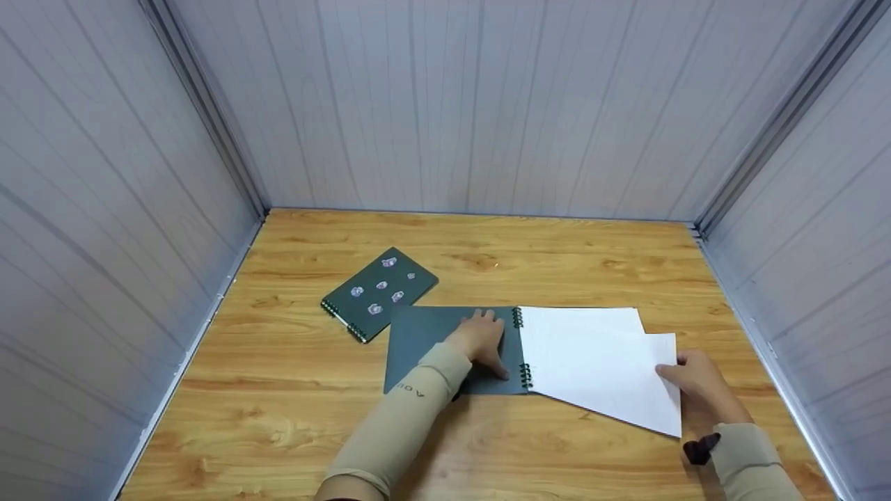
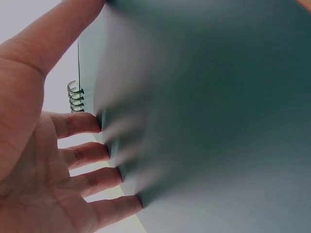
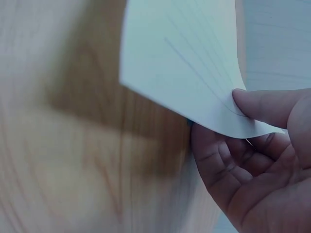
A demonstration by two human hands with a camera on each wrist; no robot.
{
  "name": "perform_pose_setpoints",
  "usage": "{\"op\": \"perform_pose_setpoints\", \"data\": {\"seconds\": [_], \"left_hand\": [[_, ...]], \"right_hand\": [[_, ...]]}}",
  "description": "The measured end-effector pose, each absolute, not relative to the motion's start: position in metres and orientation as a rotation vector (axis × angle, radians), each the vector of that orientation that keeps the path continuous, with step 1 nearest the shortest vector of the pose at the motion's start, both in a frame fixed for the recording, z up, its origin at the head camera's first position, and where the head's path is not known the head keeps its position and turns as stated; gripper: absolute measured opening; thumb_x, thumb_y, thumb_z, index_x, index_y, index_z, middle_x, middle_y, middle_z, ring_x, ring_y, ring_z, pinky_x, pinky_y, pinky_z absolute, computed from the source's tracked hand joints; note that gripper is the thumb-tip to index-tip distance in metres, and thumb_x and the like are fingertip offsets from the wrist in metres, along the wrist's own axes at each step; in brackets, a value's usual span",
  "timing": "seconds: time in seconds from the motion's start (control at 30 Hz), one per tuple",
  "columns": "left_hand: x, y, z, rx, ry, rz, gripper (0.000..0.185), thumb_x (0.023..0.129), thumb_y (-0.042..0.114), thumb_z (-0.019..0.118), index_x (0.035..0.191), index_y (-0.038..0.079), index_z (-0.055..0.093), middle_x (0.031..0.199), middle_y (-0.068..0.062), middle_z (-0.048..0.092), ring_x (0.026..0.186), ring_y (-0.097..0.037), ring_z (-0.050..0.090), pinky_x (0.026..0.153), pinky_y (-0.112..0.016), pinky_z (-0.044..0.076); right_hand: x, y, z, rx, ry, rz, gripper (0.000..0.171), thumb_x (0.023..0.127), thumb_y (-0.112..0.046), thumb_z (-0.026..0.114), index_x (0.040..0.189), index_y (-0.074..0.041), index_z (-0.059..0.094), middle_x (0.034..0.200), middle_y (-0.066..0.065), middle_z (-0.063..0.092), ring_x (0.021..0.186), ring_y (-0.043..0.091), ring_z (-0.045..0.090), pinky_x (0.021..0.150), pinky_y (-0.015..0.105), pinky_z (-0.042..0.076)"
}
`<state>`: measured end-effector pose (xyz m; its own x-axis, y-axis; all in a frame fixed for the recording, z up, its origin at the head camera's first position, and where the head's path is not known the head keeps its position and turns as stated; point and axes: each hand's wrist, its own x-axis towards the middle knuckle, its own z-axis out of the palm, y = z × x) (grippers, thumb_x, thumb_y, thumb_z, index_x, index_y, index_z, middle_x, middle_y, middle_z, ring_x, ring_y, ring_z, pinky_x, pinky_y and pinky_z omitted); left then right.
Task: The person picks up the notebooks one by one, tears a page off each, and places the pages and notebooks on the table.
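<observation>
A spiral-bound notebook lies spread on the table, its dark green cover (image 1: 421, 348) to the left and white pages (image 1: 574, 337) to the right of the coil rings (image 1: 525, 376). My left hand (image 1: 480, 339) presses on the green cover near the rings. In the left wrist view its fingers (image 2: 104, 208) are spread, fingertips against the cover. My right hand (image 1: 703, 383) pinches a white page (image 3: 194, 73) at its outer edge, thumb on top and fingers curled beneath. That page is raised and slants out past the sheets under it.
Behind and left of the open notebook lies a closed dark green spiral notebook (image 1: 383, 292) with several small purplish stickers, one corner overlapped by the open cover. The wood-patterned table (image 1: 278, 445) is bounded by pale panel walls (image 1: 445, 104) at the back and both sides.
</observation>
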<state>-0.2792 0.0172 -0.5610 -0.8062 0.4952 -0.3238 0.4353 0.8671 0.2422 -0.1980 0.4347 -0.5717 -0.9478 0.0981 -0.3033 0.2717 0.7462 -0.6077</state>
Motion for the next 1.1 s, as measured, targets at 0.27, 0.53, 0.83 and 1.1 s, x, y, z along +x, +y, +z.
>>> {"op": "perform_pose_setpoints", "data": {"seconds": [0.27,0.53,0.83,1.1], "left_hand": [[-0.283,0.019,-0.562,0.673,2.664,0.221,0.106,0.081,0.057,0.094,0.162,0.006,0.049,0.172,-0.020,0.041,0.161,-0.040,0.037,0.129,-0.059,0.038],[-0.285,0.017,-0.564,0.666,2.663,0.205,0.108,0.080,0.059,0.094,0.163,0.006,0.047,0.172,-0.020,0.041,0.162,-0.042,0.036,0.128,-0.061,0.038],[-0.284,0.017,-0.563,0.677,2.643,0.211,0.111,0.082,0.059,0.092,0.165,0.006,0.044,0.175,-0.021,0.036,0.164,-0.043,0.031,0.130,-0.061,0.035],[-0.282,0.018,-0.565,0.668,2.648,0.215,0.109,0.081,0.059,0.093,0.164,0.007,0.046,0.174,-0.021,0.037,0.164,-0.042,0.033,0.130,-0.061,0.035]], "right_hand": [[-0.202,0.438,-0.567,0.303,2.699,-0.939,0.029,0.099,-0.017,0.069,0.095,0.012,0.068,0.090,0.018,0.069,0.084,0.028,0.059,0.075,0.037,0.053],[-0.201,0.446,-0.561,0.389,2.699,-0.952,0.048,0.101,-0.017,0.064,0.124,0.025,0.061,0.119,0.040,0.068,0.102,0.041,0.064,0.090,0.050,0.056],[-0.214,0.443,-0.542,0.531,2.718,-1.059,0.064,0.095,-0.010,0.043,0.148,0.025,0.040,0.154,0.049,0.040,0.127,0.051,0.051,0.106,0.056,0.050],[-0.243,0.430,-0.515,0.563,2.865,-1.137,0.066,0.093,0.000,0.041,0.154,0.024,0.037,0.157,0.047,0.040,0.149,0.060,0.042,0.118,0.067,0.045]]}}
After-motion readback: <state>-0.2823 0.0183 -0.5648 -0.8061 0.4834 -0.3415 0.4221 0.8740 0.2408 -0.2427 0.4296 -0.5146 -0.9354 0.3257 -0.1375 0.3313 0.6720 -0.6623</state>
